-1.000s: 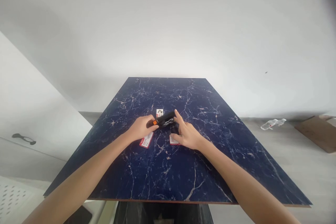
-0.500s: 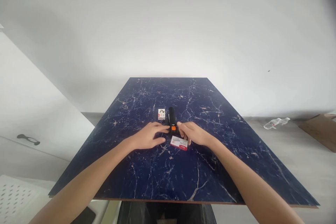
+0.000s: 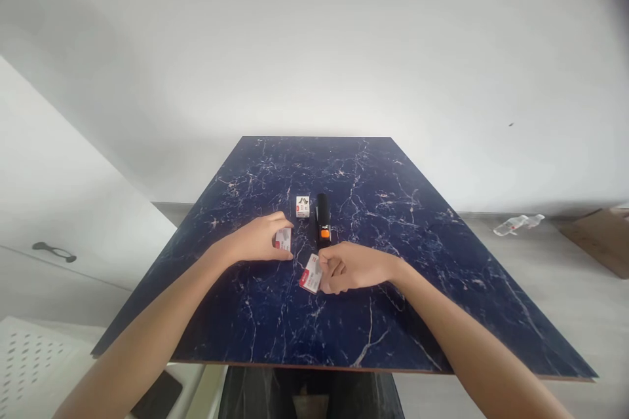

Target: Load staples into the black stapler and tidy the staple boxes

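A black stapler [image 3: 323,213] with an orange patch lies lengthwise on the dark blue marbled table [image 3: 363,334]. To its left stands a small white box [image 3: 303,207] with a dark picture and red print. My left hand [image 3: 258,237] has its thumb and fingers around a small red-and-white box [image 3: 284,239], left of the stapler's near end. With curled fingers, my right hand [image 3: 346,267] grips the edge of another red-and-white box [image 3: 311,274], tilted on the table just in front of the stapler.
A pale wall [image 3: 314,46] rises behind the table. White drawers with a dark handle [image 3: 54,251] stand on the left. On the floor at right are clear plastic bottles [image 3: 515,225] and a brown cardboard box [image 3: 597,241].
My left hand has moved left, away from the stapler, and now holds a small box. My right hand has come nearer and left, shifting and turning the other box leftward.
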A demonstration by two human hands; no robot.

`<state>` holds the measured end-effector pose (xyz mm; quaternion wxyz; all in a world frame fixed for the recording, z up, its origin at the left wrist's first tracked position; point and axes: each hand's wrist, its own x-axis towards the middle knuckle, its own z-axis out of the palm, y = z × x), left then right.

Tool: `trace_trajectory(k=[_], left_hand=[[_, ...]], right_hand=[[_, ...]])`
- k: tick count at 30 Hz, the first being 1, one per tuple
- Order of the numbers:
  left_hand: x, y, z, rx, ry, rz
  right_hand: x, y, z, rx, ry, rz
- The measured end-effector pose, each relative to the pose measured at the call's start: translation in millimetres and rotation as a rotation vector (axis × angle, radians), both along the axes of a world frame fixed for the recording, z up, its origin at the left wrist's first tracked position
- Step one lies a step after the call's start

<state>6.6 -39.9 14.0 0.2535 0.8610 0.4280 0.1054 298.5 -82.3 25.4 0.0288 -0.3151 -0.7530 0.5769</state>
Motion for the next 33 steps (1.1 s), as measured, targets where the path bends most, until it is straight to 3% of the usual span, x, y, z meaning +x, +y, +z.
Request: trace_trajectory(k=[4, 8, 13, 18, 26, 29, 33], left_hand=[[12.1, -10.6, 7.1, 0.077, -0.021, -0.058], [26.2, -25.8, 10.9, 0.151, -0.009, -0.203], [35.1, -29.7, 5.4, 0.001, -0.040, -0.284], [30.4, -20.3, -2.3, -0.079, -0.032, -0.204], [22.6, -1.0, -32.4, 0.200, -0.099, -0.066], [19.5, 4.0, -34.2, 0.204, -0.091, -0.025], [15.8, 5.5, -30.5, 0.160, -0.038, -0.012]], right_hand=[[-6.7, -2.7, -3.9, -0.058, 0.095, 0.020], [-6.6, 1.9, -15.4, -0.016, 0.086, -0.078], [-5.6, 8.6, -27.5, 0.176, 0.081, -0.153], [-6.0, 9.3, -28.6, 0.248, 0.066, -0.142], [0.0, 9.9, -23.7, 0.317, 0.129, -0.187], [9.0, 15.3, -19.4, 0.374, 0.152, -0.296], [14.1, 23.6, -22.7, 0.523, 0.090, -0.554]])
